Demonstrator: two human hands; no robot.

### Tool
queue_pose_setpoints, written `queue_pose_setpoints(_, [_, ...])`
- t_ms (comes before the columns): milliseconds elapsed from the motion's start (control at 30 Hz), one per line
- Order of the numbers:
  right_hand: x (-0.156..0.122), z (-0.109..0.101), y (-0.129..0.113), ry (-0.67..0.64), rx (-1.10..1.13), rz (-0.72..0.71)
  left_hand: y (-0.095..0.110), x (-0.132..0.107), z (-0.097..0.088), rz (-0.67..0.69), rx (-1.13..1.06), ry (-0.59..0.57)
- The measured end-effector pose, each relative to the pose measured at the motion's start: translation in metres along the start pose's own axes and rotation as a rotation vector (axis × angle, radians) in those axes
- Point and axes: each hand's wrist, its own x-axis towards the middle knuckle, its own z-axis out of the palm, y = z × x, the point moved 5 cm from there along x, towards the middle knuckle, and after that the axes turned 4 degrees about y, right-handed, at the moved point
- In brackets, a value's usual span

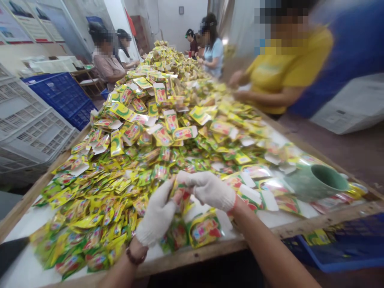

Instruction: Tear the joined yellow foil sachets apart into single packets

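Both my hands wear white knit gloves and meet over the near edge of a long table. My left hand [157,216] is curled around a small stack of yellow-green sachets [183,197]. My right hand [210,189] pinches the top of the same stack from the right. Larger yellow packets [205,230] lie just under my hands. A huge heap of loose sachets [144,132] covers the table ahead.
A wooden rim [210,250] borders the table. A green cup [318,182] lies on its side at the right. Blue and white crates [45,108] stand on the left, a blue crate [342,248] at lower right. Several seated people work along both sides.
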Motion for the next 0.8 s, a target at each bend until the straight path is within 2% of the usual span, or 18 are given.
queue_pose_setpoints(100, [-0.027, -0.010, -0.018, 0.319, -0.031, -0.175, 0.006, -0.020, 0.004, -0.222, -0.415, 0.116])
queue_pose_setpoints(167, [-0.052, -0.008, -0.016, 0.483, 0.022, -0.146, 0.011, -0.035, 0.010, -0.277, -0.552, 0.204])
queue_pose_setpoints(200, [-0.064, -0.004, -0.011, 0.511, 0.088, -0.103, 0.013, -0.043, 0.015, -0.282, -0.587, 0.218])
queue_pose_setpoints(267, [-0.089, 0.008, 0.001, 0.508, 0.236, -0.020, 0.016, -0.059, 0.027, -0.272, -0.616, 0.204])
queue_pose_setpoints(367, [-0.129, 0.019, 0.016, 0.517, 0.298, 0.085, 0.011, -0.086, 0.049, -0.321, -0.620, 0.083])
queue_pose_setpoints(500, [-0.179, 0.029, 0.035, 0.485, 0.347, 0.230, -0.007, -0.124, 0.074, -0.449, -0.602, -0.136])
queue_pose_setpoints(600, [-0.207, 0.043, 0.052, 0.405, 0.452, 0.321, -0.015, -0.147, 0.086, -0.441, -0.507, -0.347])
queue_pose_setpoints(667, [-0.220, 0.052, 0.061, 0.406, 0.488, 0.360, -0.018, -0.159, 0.091, -0.421, -0.431, -0.451])
queue_pose_setpoints(733, [-0.231, 0.057, 0.068, 0.436, 0.536, 0.363, -0.019, -0.167, 0.093, -0.431, -0.416, -0.484])
queue_pose_setpoints(800, [-0.238, 0.060, 0.071, 0.451, 0.496, 0.356, -0.020, -0.172, 0.095, -0.469, -0.452, -0.450])
